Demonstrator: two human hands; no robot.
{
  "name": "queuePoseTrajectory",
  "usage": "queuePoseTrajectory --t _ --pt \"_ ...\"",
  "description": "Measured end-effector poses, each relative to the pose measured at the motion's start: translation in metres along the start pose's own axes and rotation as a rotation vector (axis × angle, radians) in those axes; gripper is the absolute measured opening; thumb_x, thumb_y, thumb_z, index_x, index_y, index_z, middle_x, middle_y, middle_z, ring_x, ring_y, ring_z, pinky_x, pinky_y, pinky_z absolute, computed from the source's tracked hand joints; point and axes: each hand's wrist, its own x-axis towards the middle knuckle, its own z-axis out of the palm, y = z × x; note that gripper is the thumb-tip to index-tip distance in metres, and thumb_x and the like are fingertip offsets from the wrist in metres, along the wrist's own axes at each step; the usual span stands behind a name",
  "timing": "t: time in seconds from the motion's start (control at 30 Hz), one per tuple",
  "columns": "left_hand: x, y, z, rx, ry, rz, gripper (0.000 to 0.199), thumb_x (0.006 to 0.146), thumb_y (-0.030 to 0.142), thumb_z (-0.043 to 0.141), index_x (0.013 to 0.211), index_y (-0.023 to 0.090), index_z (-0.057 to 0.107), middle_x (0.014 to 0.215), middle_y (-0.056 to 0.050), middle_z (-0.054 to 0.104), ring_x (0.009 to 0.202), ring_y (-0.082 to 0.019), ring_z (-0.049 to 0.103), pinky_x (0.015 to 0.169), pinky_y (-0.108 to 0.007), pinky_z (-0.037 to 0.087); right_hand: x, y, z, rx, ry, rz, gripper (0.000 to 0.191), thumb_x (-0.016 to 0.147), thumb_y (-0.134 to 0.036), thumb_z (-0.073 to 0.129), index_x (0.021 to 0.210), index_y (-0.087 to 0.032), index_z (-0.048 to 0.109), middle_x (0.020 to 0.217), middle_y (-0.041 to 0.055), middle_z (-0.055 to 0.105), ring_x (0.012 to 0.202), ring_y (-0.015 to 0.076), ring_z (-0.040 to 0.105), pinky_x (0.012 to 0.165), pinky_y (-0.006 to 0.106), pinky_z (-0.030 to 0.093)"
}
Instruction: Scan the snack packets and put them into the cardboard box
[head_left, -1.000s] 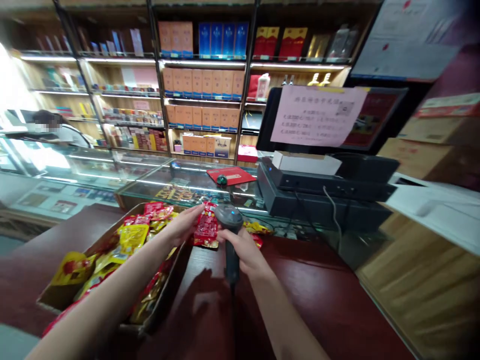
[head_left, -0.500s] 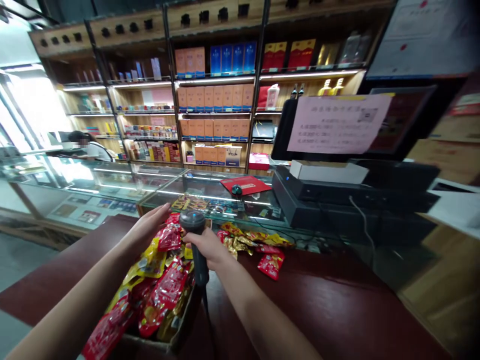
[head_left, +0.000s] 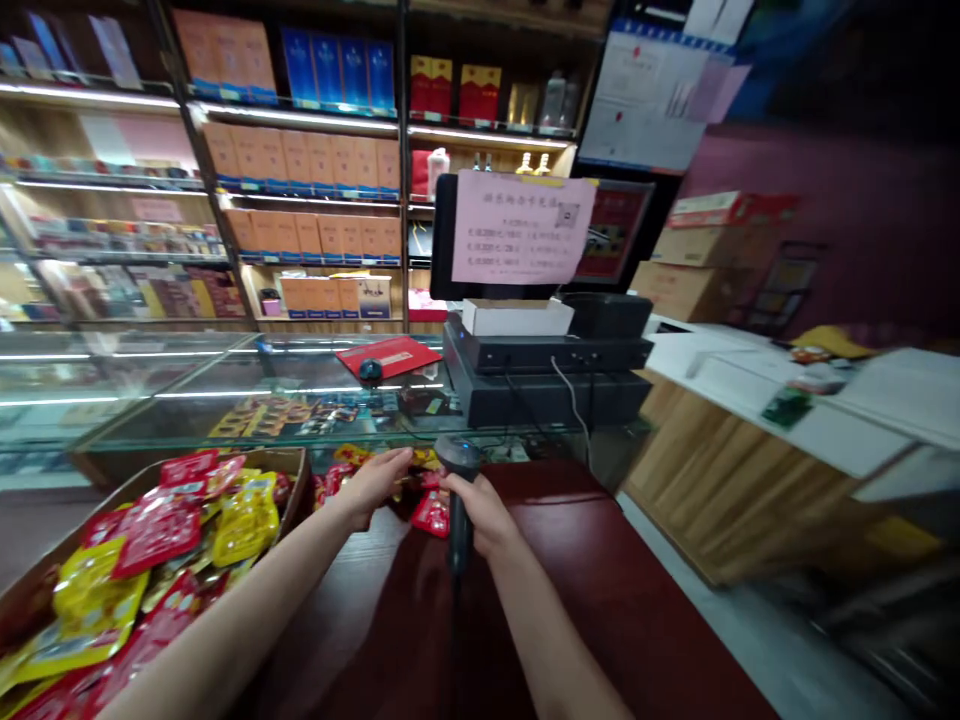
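Note:
My right hand is wrapped around the handle of a dark barcode scanner, held upright with its head at the top and a cable trailing down. My left hand reaches over a small pile of snack packets on the counter, its fingers stretched to the right towards the scanner. Its fingertips are close to the packets; whether they touch is unclear. Under and beyond my left forearm, a cardboard box full of red and yellow snack packets stands at the left.
The dark red counter meets a glass display case. A black till with a monitor bearing a pink notice stands behind it. A red folder and a mouse lie on the glass. Shelves of boxed goods line the back.
The view has turned right, so the box of packets now sits further left. My left hand has gone from over the box to the loose packets. The scanner remains in my right hand.

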Motion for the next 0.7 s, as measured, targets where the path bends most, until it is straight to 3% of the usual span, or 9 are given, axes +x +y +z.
queuePoseTrajectory --t 0.1,0.23,0.37,0.5,0.7 --pt "0.020 -0.023 0.022 0.073 -0.041 -0.071 0.042 0.070 0.041 0.068 0.105 0.019 0.065 0.111 -0.011 0.066 0.107 -0.025 0.057 0.079 -0.031 0.045 0.007 0.004 -0.038 -0.007 0.097 0.037 0.021 0.056 -0.021 0.068 0.076 -0.015 0.065 0.068 -0.0008 0.062 0.064 0.0115 0.057 0.067 0.026 0.046" --pt "0.036 -0.050 0.029 0.125 -0.046 -0.090 0.031 0.066 0.030 0.072 0.094 0.016 0.069 0.086 -0.009 0.071 0.086 -0.023 0.064 0.072 -0.030 0.047 0.017 0.024 -0.063 -0.023 0.204 0.100 0.023 0.055 -0.021 0.068 0.076 -0.015 0.064 0.067 -0.0019 0.060 0.064 0.0116 0.056 0.068 0.028 0.047" --pt "0.040 -0.061 0.027 0.127 -0.061 -0.084 0.032 0.067 0.030 0.071 0.095 0.014 0.068 0.080 -0.007 0.070 0.080 -0.020 0.064 0.073 -0.030 0.048 0.026 0.041 -0.064 0.085 0.146 0.175 0.022 0.054 -0.019 0.066 0.075 -0.014 0.062 0.068 0.0000 0.062 0.067 0.0131 0.060 0.071 0.030 0.049" --pt "0.035 -0.059 0.026 0.160 -0.110 -0.064 0.034 0.069 0.040 0.069 0.092 0.014 0.070 0.078 -0.006 0.069 0.075 -0.018 0.062 0.068 -0.028 0.048 0.024 0.044 -0.058 0.190 0.051 0.210 0.027 0.056 -0.022 0.066 0.082 -0.014 0.061 0.084 0.0067 0.068 0.077 0.0172 0.066 0.073 0.032 0.050" --pt "0.023 -0.057 0.025 0.150 -0.304 -0.083 0.043 0.069 0.052 0.066 0.092 0.015 0.069 0.086 -0.008 0.068 0.072 -0.015 0.062 0.058 -0.023 0.046 0.007 0.037 -0.049 0.176 0.042 0.162 0.019 0.058 -0.022 0.066 0.074 -0.015 0.060 0.090 0.0099 0.070 0.091 0.0219 0.065 0.077 0.034 0.050"
